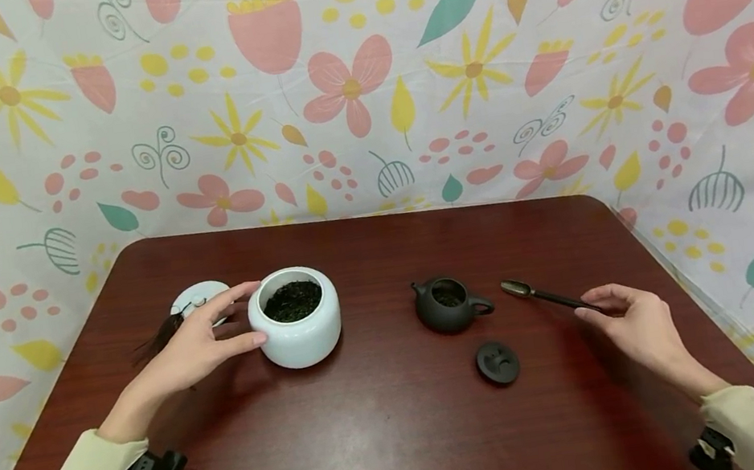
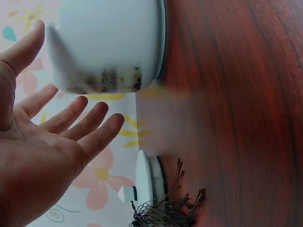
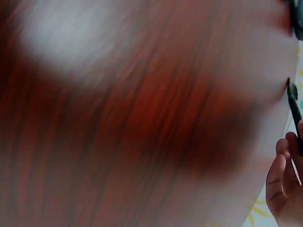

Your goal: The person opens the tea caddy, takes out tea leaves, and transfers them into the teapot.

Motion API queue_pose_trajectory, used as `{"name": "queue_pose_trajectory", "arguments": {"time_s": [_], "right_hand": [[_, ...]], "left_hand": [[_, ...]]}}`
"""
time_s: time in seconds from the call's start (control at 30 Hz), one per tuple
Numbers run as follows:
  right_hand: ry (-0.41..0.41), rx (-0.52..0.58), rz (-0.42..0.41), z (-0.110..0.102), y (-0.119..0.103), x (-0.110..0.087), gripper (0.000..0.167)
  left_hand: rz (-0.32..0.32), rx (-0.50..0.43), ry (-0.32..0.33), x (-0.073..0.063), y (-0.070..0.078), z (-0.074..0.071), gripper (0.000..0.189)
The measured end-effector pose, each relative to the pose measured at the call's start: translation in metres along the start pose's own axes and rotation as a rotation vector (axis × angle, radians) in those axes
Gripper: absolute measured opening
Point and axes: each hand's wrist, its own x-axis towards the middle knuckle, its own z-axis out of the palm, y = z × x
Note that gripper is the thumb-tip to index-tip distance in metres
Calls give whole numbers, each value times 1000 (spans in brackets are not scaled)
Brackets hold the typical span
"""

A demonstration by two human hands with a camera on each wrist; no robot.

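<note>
A round white jar (image 1: 304, 342) holds dark tea leaves (image 1: 294, 303), its mouth uncovered. My left hand (image 1: 199, 343) is at the jar's left side with thumb and fingers spread; the head view has its fingertips at the wall. In the left wrist view, that hand (image 2: 52, 151) shows straight, separated fingers. At the right, my right hand (image 1: 635, 322) pinches the end of a dark-handled tea scoop (image 1: 551, 298). The scoop's bowl points left towards a small black teapot (image 1: 442, 318), which stands uncovered with something dark inside. In the right wrist view only part of the hand (image 3: 284, 189) shows.
The black teapot lid (image 1: 497, 364) lies in front of the teapot. Behind the left hand lies the white jar lid (image 1: 199, 294), with a dark stringy tassel (image 1: 161, 336) beside it. A patterned cloth (image 1: 365, 155) rises behind the brown table (image 1: 379, 446).
</note>
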Motion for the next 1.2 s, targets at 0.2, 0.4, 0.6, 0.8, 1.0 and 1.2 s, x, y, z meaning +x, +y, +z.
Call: {"name": "queue_pose_trajectory", "arguments": {"time_s": [0.2,0.4,0.6,0.8,1.0,1.2], "right_hand": [[-13,-63,-117,4,13,-1,20],[32,-97,-183,8,19,0,19],[41,-101,-209,11,22,-1,19],[9,-84,-211,13,21,-2,21],[-8,-90,-201,13,20,-2,21],[-24,-88,-187,12,19,-2,20]], "left_hand": [[-2,-9,-5,1,-1,0,72],[3,-20,-7,1,-1,1,71],[3,-39,-6,1,-1,2,71],[-7,-56,-3,1,-1,3,72],[2,-67,-3,2,-1,3,71],[3,-71,0,1,-2,3,71]]}}
